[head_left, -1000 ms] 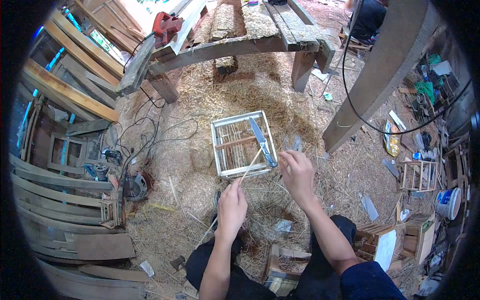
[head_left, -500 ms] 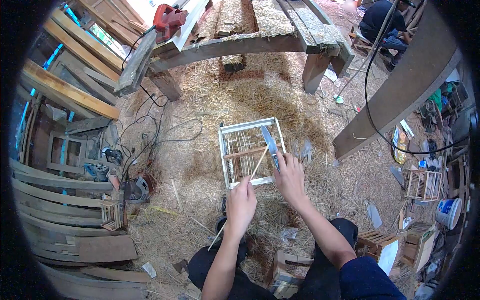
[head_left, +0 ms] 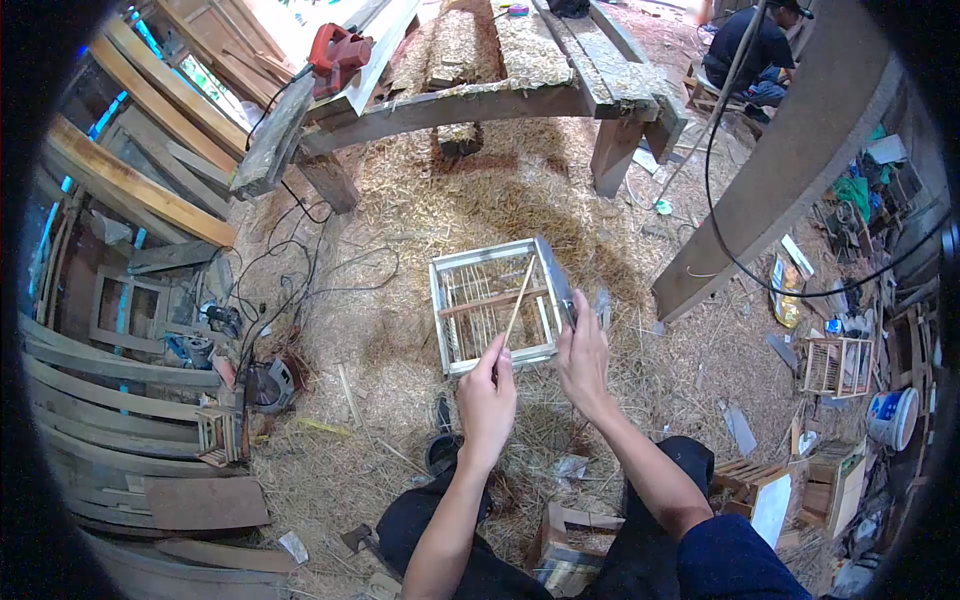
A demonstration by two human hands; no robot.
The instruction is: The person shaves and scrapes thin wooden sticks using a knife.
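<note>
Knife (head_left: 553, 270) picked up, shifted right, stick (head_left: 520, 303) farther forward

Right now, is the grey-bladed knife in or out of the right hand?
In: the right hand holds the knife by its handle, blade forward. Whether the blade touches the pale wooden frame, I cannot tell.

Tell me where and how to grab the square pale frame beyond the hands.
I'd take the frame by its left rail, coming from the left. That rail is straight, looks slim enough to grasp, and nothing covers it; the knife in the right hand overlaps part of the opposite side.
</note>
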